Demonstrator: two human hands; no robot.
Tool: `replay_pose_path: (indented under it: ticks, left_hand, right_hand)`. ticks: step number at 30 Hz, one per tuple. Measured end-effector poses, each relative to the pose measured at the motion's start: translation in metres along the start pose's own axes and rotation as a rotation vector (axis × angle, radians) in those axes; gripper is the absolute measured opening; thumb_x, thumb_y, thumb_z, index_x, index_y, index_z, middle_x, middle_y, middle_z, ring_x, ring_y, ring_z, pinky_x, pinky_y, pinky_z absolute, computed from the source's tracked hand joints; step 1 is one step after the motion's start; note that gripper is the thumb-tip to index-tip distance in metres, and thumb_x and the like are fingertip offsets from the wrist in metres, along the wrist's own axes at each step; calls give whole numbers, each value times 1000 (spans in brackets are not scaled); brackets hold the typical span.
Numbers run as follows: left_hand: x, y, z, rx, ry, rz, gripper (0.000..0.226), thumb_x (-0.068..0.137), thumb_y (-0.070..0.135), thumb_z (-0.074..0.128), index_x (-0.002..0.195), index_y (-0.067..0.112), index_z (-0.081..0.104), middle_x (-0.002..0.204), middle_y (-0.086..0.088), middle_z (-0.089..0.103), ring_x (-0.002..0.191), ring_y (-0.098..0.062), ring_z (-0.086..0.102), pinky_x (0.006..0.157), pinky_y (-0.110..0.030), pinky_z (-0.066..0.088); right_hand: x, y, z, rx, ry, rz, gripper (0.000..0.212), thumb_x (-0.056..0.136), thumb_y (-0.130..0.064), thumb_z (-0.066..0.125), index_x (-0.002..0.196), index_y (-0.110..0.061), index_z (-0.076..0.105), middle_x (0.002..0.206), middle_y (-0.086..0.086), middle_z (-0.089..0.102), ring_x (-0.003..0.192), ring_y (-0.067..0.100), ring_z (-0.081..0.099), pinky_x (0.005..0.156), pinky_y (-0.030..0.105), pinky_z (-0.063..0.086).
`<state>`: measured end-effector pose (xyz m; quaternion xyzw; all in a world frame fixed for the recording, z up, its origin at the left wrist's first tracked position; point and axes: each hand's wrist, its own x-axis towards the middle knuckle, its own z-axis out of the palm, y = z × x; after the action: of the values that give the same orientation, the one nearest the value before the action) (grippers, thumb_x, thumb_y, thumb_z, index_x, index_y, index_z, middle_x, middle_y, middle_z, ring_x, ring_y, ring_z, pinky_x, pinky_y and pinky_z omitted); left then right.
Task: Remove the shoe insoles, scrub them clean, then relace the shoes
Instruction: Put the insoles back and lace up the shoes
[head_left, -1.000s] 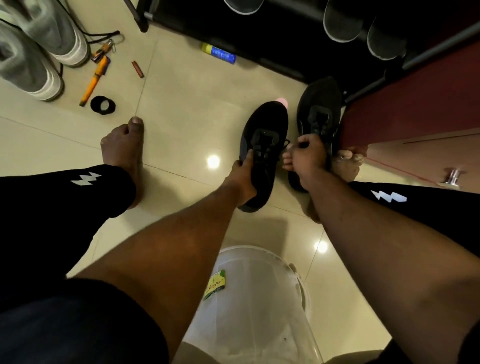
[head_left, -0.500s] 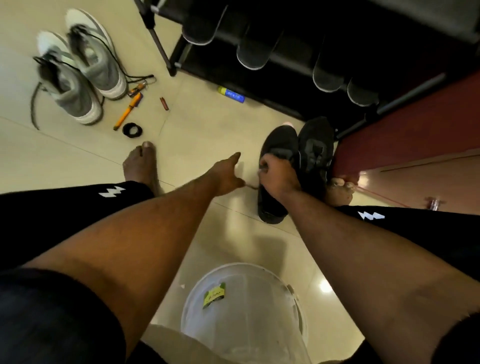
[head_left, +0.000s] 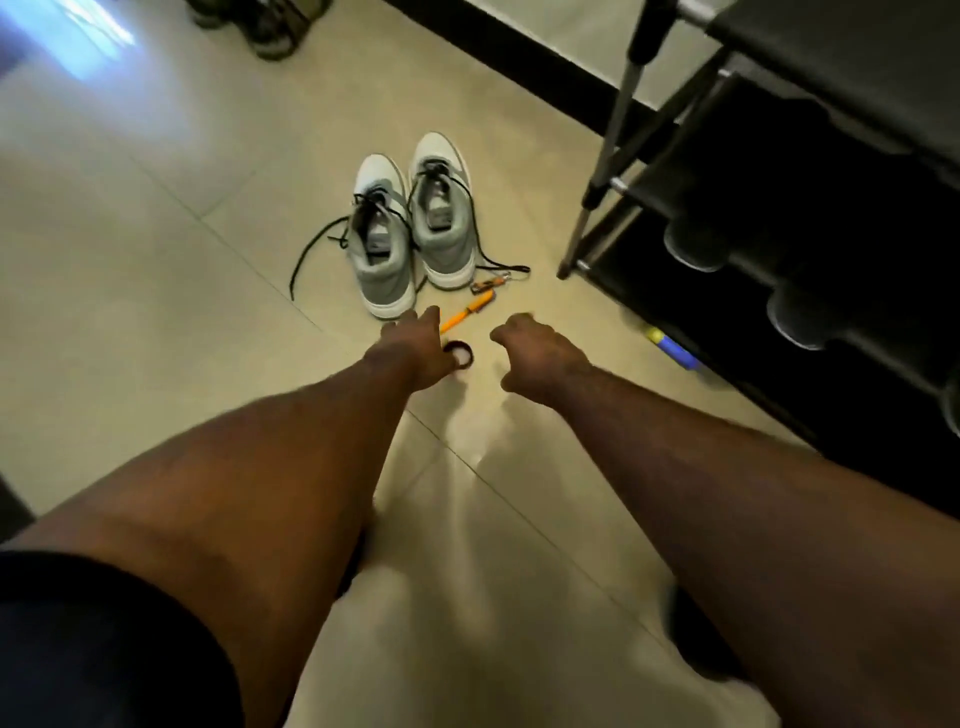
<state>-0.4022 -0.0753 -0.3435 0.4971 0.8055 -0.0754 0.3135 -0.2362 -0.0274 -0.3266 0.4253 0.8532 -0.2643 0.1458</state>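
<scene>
Now that both hands have let go of the black shoes, which are out of view, work likely turns to the grey pair. Left hand (head_left: 415, 345) reaches, fingers extended, empty; right hand (head_left: 535, 356) loosely curled, empty. Beyond them stand the 2 grey sneakers (head_left: 410, 234), laces loose.

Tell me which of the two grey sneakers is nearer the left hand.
The grey sneaker on the left, its heel just beyond the left hand; the other sneaker sits farther back, to its right.
</scene>
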Motion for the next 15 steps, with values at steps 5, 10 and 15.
replay_pose_path:
  ticks: [5, 10, 15]
  left_hand:
    - [88, -57, -28, -36, 92, -99, 88, 87, 12, 68, 154, 29, 14, 163, -5, 12, 137, -47, 36, 107, -57, 39]
    - [137, -74, -27, -107, 165, -18, 64, 81, 18, 76, 139, 17, 49, 144, -9, 45, 121, -36, 54, 99, -46, 48]
    - [125, -85, -42, -104, 210, -27, 33, 85, 23, 74, 115, 13, 65, 112, -11, 64, 100, -30, 62, 82, -35, 48]
  right_hand:
    - [118, -26, -7, -9, 16, -81, 79, 76, -23, 78, 143, -19, 36, 152, 7, 27, 127, 35, 48, 97, 46, 47]
    - [206, -32, -3, -12, 53, -45, 91, 78, -27, 78, 149, -15, 23, 157, 13, 20, 135, 37, 39, 104, 44, 42]
    - [226, -35, -3, -58, 201, 9, 28, 91, -19, 60, 117, -11, 56, 127, 17, 56, 114, 39, 56, 89, 38, 47]
